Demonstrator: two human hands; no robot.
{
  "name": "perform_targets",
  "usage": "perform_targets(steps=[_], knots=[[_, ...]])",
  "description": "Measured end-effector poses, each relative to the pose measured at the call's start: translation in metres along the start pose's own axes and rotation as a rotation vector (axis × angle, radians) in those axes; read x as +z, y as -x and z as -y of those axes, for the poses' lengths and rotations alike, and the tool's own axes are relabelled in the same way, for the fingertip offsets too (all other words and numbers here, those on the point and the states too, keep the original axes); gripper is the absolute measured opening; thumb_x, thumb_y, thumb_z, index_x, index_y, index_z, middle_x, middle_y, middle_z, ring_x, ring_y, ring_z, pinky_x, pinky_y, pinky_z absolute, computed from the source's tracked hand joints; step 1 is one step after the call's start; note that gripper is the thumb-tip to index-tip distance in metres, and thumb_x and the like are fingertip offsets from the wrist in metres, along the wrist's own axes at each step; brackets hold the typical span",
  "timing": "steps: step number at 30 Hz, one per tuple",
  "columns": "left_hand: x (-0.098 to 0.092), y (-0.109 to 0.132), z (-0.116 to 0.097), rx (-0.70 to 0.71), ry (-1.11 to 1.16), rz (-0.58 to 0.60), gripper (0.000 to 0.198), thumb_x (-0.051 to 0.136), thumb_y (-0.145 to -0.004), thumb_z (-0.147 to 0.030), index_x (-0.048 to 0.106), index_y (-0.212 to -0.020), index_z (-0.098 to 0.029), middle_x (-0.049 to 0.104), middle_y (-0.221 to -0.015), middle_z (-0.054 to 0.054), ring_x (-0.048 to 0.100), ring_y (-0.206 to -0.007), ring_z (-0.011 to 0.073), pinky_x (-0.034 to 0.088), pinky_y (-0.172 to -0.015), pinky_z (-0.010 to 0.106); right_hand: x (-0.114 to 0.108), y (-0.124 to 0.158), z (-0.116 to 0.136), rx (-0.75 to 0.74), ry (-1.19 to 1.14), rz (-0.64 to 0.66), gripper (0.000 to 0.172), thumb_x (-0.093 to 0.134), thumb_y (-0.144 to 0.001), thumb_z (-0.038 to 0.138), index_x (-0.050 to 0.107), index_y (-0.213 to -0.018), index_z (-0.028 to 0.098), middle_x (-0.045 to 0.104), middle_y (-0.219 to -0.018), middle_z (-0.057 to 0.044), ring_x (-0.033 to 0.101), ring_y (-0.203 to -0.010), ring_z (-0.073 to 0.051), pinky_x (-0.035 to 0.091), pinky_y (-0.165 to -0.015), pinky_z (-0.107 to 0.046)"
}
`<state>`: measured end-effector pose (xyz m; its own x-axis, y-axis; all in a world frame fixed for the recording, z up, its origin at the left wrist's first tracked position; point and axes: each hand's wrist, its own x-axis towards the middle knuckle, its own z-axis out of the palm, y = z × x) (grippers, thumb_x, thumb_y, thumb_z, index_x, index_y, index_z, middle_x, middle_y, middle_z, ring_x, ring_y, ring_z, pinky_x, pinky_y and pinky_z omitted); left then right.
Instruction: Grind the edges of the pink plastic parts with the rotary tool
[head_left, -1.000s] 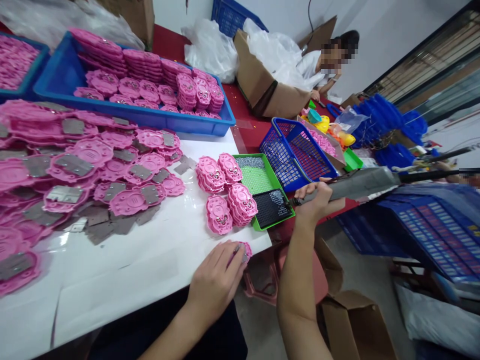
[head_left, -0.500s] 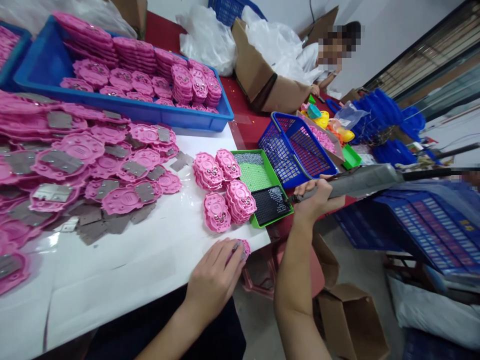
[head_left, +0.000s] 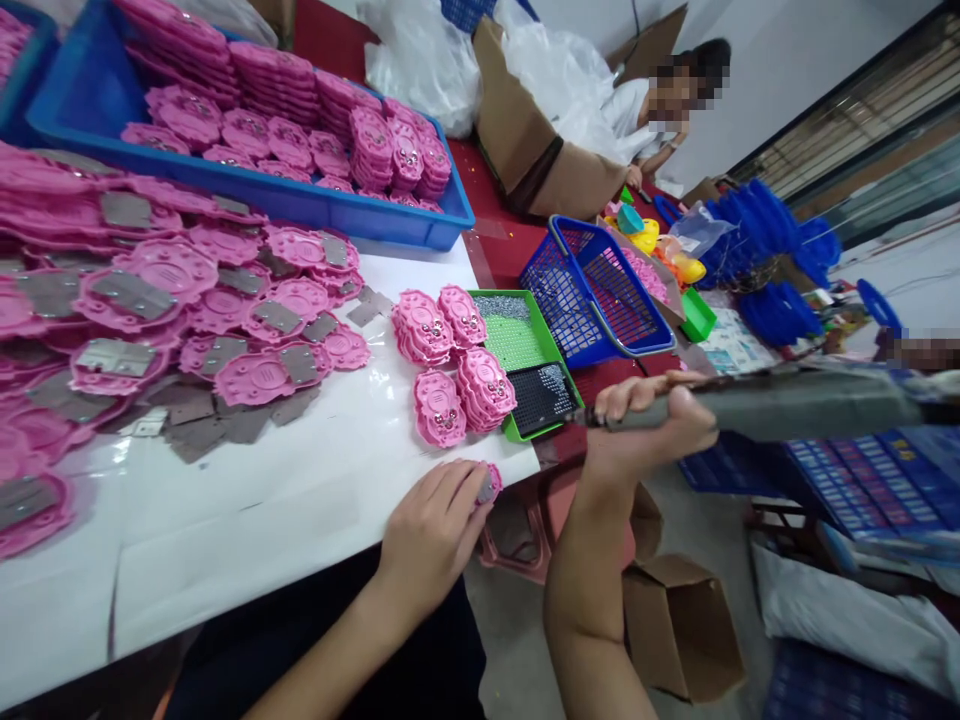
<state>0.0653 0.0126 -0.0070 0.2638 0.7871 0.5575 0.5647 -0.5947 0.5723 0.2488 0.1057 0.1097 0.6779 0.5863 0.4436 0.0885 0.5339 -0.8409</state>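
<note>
Driver (head_left: 780, 405) and plate (head_left: 490, 484) held
Right hand (head_left: 649, 418) is clasped around the driver, tip (head_left: 577, 416) near the black tray (head_left: 534, 398); left hand (head_left: 433, 525) clamps the plate at the table's (head_left: 262, 530) near right edge.

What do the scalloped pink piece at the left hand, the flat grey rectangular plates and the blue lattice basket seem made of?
The scalloped pink piece at the left hand: probably plastic, smooth, evenly coloured, though mostly hidden. The flat grey rectangular plates: likely thin sheet metal, mostly dull, straight-edged. The blue lattice basket: likely moulded plastic, semi-glossy openwork walls.
</note>
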Motion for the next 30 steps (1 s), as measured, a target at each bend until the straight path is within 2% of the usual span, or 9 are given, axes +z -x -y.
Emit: perform_targets(steps=[3, 5, 6, 9, 13, 25, 30], knots=[[0.0, -0.001, 0.0, -0.047, 0.015, 0.024, 0.03, 0.057, -0.106, -0.028, 0.064, -0.132, -0.015, 0.077, -0.121, 0.012, 0.075, -0.107, 0.0257, 0.063, -0.092, 0.039, 0.002, 0.051, 0.022, 0.074, -0.062, 0.364, 0.009, 0.063, -0.084, 0.034, 0.062, -0.091, 0.028, 0.046, -0.051, 0.011, 0.038, -0.033, -0.01, 0.038, -0.035, -0.024], [0.0, 0.0, 0.001, -0.057, 0.033, 0.028, 0.033, 0.056, -0.107, -0.03, 0.062, -0.135, -0.015, 0.077, -0.122, 0.013, 0.075, -0.11, 0.0264, 0.063, -0.094, 0.039, 0.004, 0.078, 0.027, 0.112, -0.094, 0.517, 0.008, 0.065, -0.089, 0.033, 0.063, -0.096, 0.029, 0.05, -0.054, 0.01, 0.043, -0.036, -0.01, 0.043, -0.038, -0.024], [0.001, 0.001, 0.001, -0.058, 0.043, 0.026, 0.034, 0.055, -0.107, -0.03, 0.061, -0.137, -0.014, 0.077, -0.122, 0.013, 0.075, -0.111, 0.0266, 0.063, -0.095, 0.039, 0.006, 0.087, 0.027, 0.13, -0.104, 0.546, 0.008, 0.065, -0.09, 0.032, 0.064, -0.098, 0.029, 0.05, -0.055, 0.01, 0.044, -0.037, -0.01, 0.045, -0.039, -0.024], [0.002, 0.003, 0.001, -0.077, 0.07, 0.02, 0.041, 0.053, -0.108, -0.032, 0.054, -0.146, -0.015, 0.077, -0.124, 0.014, 0.075, -0.112, 0.0266, 0.063, -0.096, 0.039, 0.009, 0.095, 0.02, 0.161, -0.117, 0.522, 0.008, 0.066, -0.09, 0.032, 0.063, -0.097, 0.029, 0.049, -0.054, 0.011, 0.043, -0.038, -0.01, 0.044, -0.04, -0.023], [0.0, 0.003, 0.001, -0.111, 0.082, 0.03, 0.051, 0.052, -0.109, -0.036, 0.044, -0.156, -0.016, 0.076, -0.124, 0.014, 0.075, -0.113, 0.0265, 0.063, -0.093, 0.037, 0.009, 0.083, 0.011, 0.175, -0.079, 0.463, 0.011, 0.066, -0.088, 0.037, 0.061, -0.093, 0.029, 0.047, -0.052, 0.012, 0.039, -0.036, -0.009, 0.042, -0.038, -0.022], [-0.001, 0.002, 0.0, -0.131, 0.073, 0.024, 0.065, 0.05, -0.11, -0.034, 0.025, -0.168, -0.017, 0.076, -0.124, 0.014, 0.076, -0.109, 0.0262, 0.063, -0.088, 0.035, 0.017, 0.083, 0.0, 0.226, -0.11, 0.425, 0.01, 0.065, -0.084, 0.034, 0.061, -0.092, 0.029, 0.047, -0.052, 0.012, 0.038, -0.034, -0.009, 0.041, -0.037, -0.022], [-0.002, 0.001, -0.001, -0.137, 0.071, 0.016, 0.065, 0.051, -0.11, -0.034, 0.025, -0.168, -0.018, 0.077, -0.12, 0.013, 0.077, -0.105, 0.0252, 0.063, -0.086, 0.034, 0.017, 0.083, 0.0, 0.24, -0.07, 0.445, 0.015, 0.068, -0.083, 0.038, 0.059, -0.092, 0.029, 0.047, -0.052, 0.013, 0.039, -0.034, -0.009, 0.041, -0.037, -0.022]])
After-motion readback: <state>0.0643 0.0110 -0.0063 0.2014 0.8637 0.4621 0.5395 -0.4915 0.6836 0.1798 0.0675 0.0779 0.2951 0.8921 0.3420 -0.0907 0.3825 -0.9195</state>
